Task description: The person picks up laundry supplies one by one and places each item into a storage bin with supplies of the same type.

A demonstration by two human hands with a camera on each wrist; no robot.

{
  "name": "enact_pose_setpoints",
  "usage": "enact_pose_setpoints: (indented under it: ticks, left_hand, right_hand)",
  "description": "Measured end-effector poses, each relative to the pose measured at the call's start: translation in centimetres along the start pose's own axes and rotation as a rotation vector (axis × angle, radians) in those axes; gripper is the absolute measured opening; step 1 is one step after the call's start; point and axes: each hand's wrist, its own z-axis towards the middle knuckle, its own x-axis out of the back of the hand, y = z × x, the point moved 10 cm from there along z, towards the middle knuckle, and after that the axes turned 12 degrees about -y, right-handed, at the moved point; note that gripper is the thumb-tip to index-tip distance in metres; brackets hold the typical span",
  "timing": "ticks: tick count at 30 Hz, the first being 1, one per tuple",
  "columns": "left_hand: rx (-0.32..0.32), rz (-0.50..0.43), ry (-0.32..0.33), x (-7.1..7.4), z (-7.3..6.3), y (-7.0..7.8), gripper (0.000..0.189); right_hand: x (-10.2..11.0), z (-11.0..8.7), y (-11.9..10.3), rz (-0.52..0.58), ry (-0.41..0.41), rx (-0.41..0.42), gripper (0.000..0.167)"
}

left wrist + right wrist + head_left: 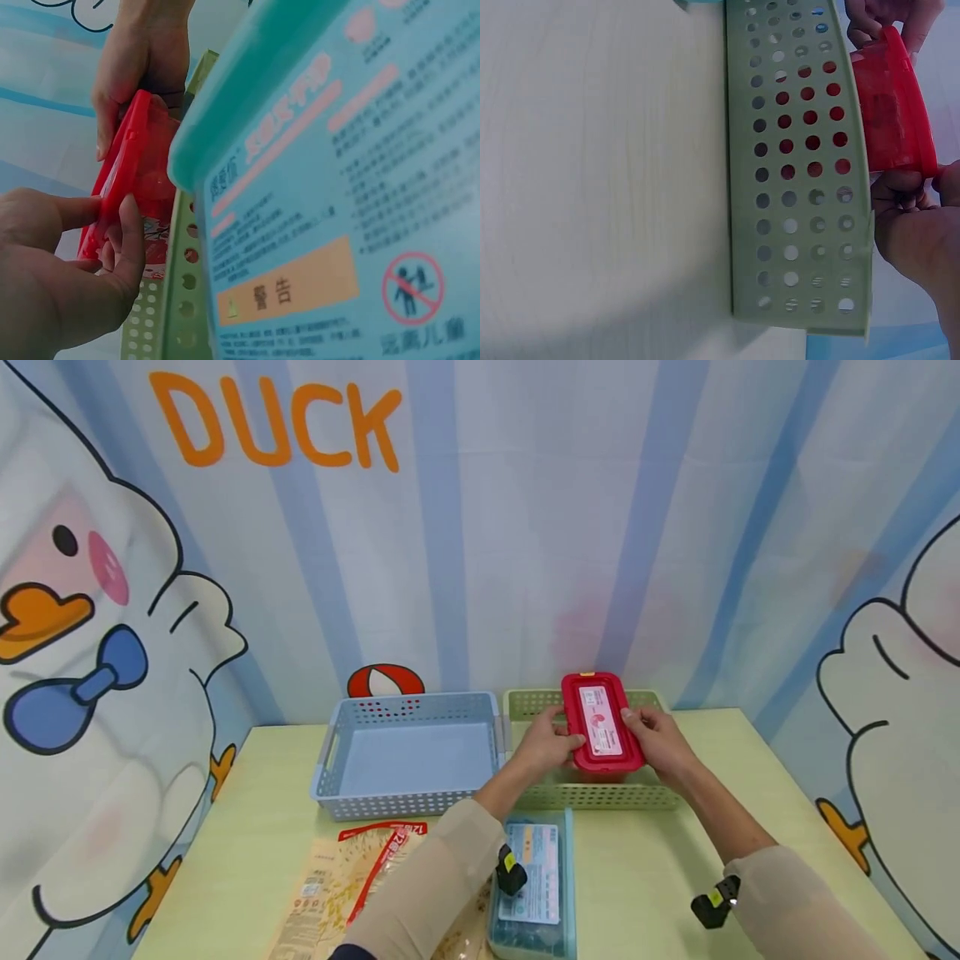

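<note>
1. Red-lidded plastic tub [602,724], held from both sides by left grip [550,739] and right grip [660,743], at the green basket [615,797] — above its floor or on it, cannot tell which.
2. Red tub body partly behind the basket's front wall, showing through the holes in the right wrist view.
3. Left grip pinching the left edge of the lid [613,762], thumb on top, fingers tucked under the rim.
4. Right grip pinching the opposite edge, thumb above, fingers curled beneath.
5. Pale pink label [597,706] along the lid, facing the head camera.
6. Blue basket [405,807] just left of the green one, both toward the back of the bench [645,893].
7. Turquoise box [536,877] in front of the green basket, printed label in view — orange warning panel clear in the left wrist view.
8. Beige printed packaging [322,893] with red bands, in front of the blue basket, partly hidden by the left sleeve [435,885].
9. Blue-striped backdrop [525,527] behind.
</note>
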Motion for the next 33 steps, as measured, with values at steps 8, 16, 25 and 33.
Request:
enact_pose_setpoints:
  ticks: [8, 16, 25, 33]
  left_hand:
    - [0.034, 0.037, -0.008, -0.3, 0.6, -1.1, 0.063]
    - [0.047, 0.061, -0.005, -0.6, 1.0, -1.7, 0.062]
    - [0.066, 0.07, -0.028, -0.9, 1.5, -2.0, 0.064]
    - [0.067, 0.104, -0.034, -1.0, 1.3, -1.8, 0.064]
  right_hand:
    - [0.1, 0.4, 1.7, -0.037, -0.001, -0.038, 0.042]
    - [0.2, 0.8, 2.2, -0.095, -0.01, -0.067, 0.042]
    - [0.5, 1.0, 1.8, -0.153, -0.04, -0.094, 0.041]
    - [0.2, 1.2, 2.0, -0.179, -0.071, -0.123, 0.039]
